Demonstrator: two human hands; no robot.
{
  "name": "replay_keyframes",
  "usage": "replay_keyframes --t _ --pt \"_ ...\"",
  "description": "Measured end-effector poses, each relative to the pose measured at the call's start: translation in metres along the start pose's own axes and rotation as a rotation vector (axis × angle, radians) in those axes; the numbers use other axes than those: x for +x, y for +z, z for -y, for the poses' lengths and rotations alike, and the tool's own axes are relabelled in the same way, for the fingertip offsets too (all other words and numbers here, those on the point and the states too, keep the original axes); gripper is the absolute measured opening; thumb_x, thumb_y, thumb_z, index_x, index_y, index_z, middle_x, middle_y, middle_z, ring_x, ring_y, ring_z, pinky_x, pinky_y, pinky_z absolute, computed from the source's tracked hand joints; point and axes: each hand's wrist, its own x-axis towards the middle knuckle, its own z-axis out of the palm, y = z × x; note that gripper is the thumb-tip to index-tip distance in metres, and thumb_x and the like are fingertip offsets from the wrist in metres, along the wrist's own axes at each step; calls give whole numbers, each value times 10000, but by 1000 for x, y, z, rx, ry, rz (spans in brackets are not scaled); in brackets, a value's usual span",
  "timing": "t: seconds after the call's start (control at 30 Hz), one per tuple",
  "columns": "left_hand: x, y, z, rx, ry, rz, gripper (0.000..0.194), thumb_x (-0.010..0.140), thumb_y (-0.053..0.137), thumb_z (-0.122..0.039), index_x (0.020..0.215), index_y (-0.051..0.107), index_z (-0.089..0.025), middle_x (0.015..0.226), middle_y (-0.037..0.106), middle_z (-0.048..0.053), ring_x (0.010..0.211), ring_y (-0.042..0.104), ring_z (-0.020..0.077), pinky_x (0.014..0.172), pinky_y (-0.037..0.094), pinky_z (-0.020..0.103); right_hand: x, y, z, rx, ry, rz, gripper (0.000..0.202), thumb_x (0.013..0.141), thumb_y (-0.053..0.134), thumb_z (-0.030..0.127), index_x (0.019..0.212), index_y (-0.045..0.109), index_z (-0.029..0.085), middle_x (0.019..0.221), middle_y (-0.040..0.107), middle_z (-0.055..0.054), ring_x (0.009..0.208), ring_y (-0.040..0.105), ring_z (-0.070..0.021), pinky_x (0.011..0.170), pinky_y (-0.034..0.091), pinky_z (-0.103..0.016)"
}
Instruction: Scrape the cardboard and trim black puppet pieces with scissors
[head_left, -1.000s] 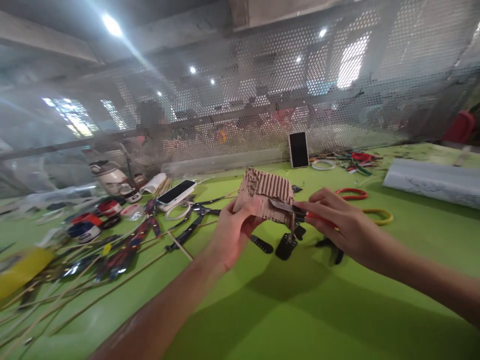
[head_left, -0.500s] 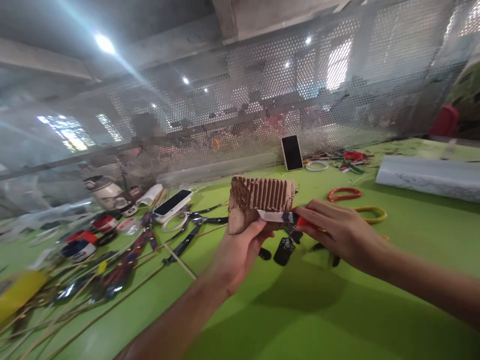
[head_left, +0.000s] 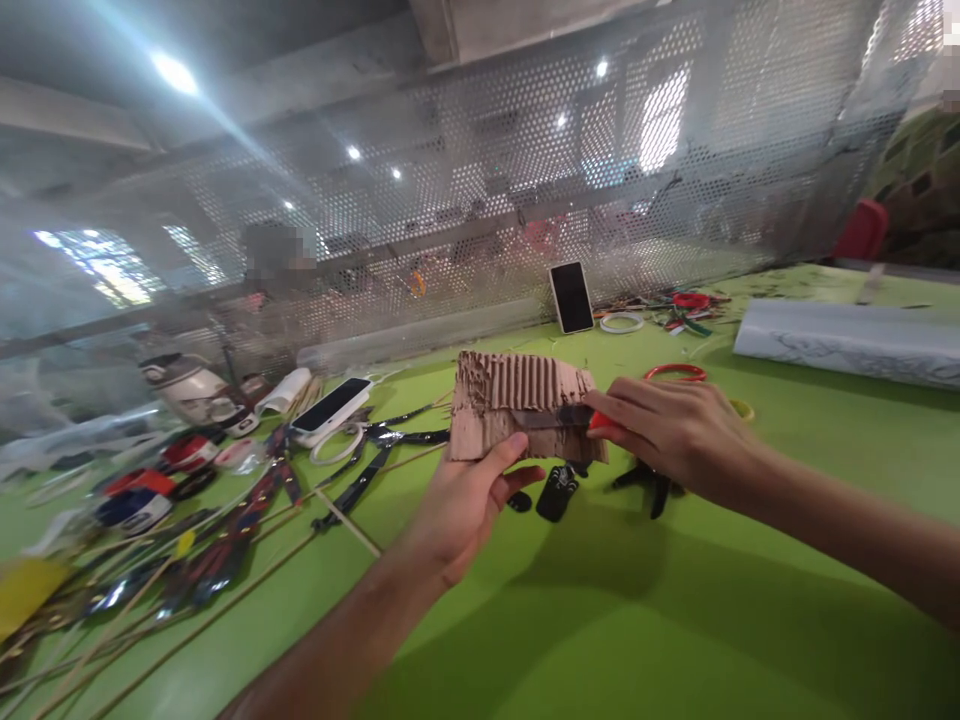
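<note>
A piece of corrugated cardboard [head_left: 525,382], its ridges bared along the upper part, is held up above the green table. My left hand [head_left: 476,490] grips it from below, thumb on the near face and fingers behind. In my right hand [head_left: 675,425] is a utility knife [head_left: 602,420] with a red-orange handle. The blade lies flat along the cardboard, just under the ridges and close above my left thumb. Beneath the hands a black key fob [head_left: 557,493] rests on the table, and dark tool tips show below my right hand.
Left on the green table [head_left: 480,640] are dark-handled scissors [head_left: 382,435], a phone [head_left: 331,410], tape rolls [head_left: 135,500] and thin sticks [head_left: 225,590]. Another phone [head_left: 571,298] stands at the back, near a white ring [head_left: 621,323]. A white roll [head_left: 847,340] lies right, before a perforated metal screen [head_left: 480,200].
The knife blade has turned and now lies darker against the cardboard. The cardboard's lower face is tilted more into view. The whole view has shifted slightly.
</note>
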Motion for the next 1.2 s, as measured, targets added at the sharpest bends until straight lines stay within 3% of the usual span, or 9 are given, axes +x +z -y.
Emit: replay_keyframes --t 0.2,0.5,0.73,0.9,1.2 --pt "1 -1 -1 35 -10 -15 464 830 662 -115 1267 546 -218 1198 648 84 993 640 207 763 591 324 0 4 -6 -81 -26 26 260 974 475 316 1110 627 154 799 616 -14 629 537 -130 588 368 -269" --pt "5 0 -2 79 -64 -59 369 845 616 -58 1200 579 -150 1106 696 111 826 681 156 726 597 267 -4 15 -10 -128 -11 46 294 987 440 351 1126 624 170 793 627 -11 618 538 -137 534 304 -277" --pt "18 -3 -1 -33 -71 37 293 856 565 -22 1136 612 -94 1018 731 130 813 718 210 845 599 379 -3 24 -18 -82 22 96 330 996 411 383 1172 608 185 876 652 -26 716 601 -156 554 310 -278" --pt "22 -3 1 -33 -63 69 314 856 543 -6 1144 615 -109 994 739 109 824 722 218 893 573 432 -3 25 -25 -73 -1 105 370 1004 372 409 1133 635 183 822 639 -29 675 567 -147 583 319 -278" --pt "24 0 -10 10 -54 101 261 873 558 -31 1107 637 -114 945 752 65 812 722 179 909 546 329 17 18 -42 -17 -23 142 357 996 400 410 1128 654 195 841 654 -46 685 550 -142 545 258 -263"
